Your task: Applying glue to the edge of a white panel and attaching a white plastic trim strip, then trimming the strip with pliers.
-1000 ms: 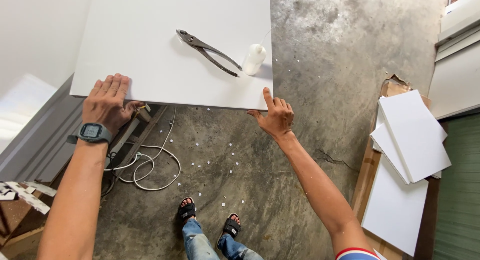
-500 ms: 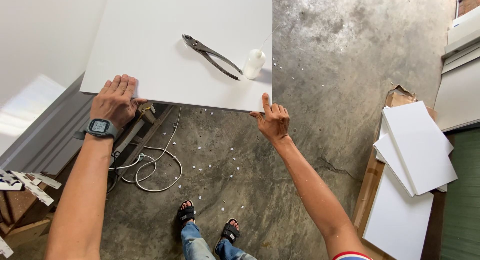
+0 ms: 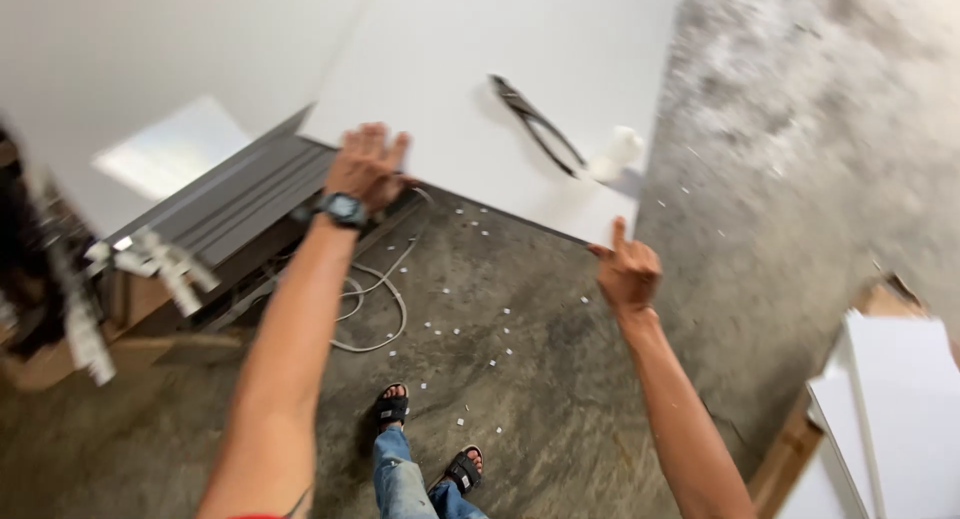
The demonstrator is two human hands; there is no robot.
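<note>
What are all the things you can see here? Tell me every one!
White panel: one, white, large, lying flat at the top middle.
Pliers: one, dark metal, on the panel.
Small white piece: one, white, on the panel beside the pliers; blurred.
Cable: one, pale, looped on the floor under the panel's edge.
Small spacers: many, white, scattered on the floor.
Concrete floor: grey, mottled.
Stacked boards: several, white, lower right.
Grey slats: dark grey, left.
Wristwatch: one, dark, left wrist.
Sandalled feet: two, bottom middle.
Left hand: on the panel's near edge.
Right hand: at the panel's near corner.

Pliers (image 3: 535, 124) lie on the board (image 3: 470, 69), left of a roll (image 3: 617, 152).
</note>
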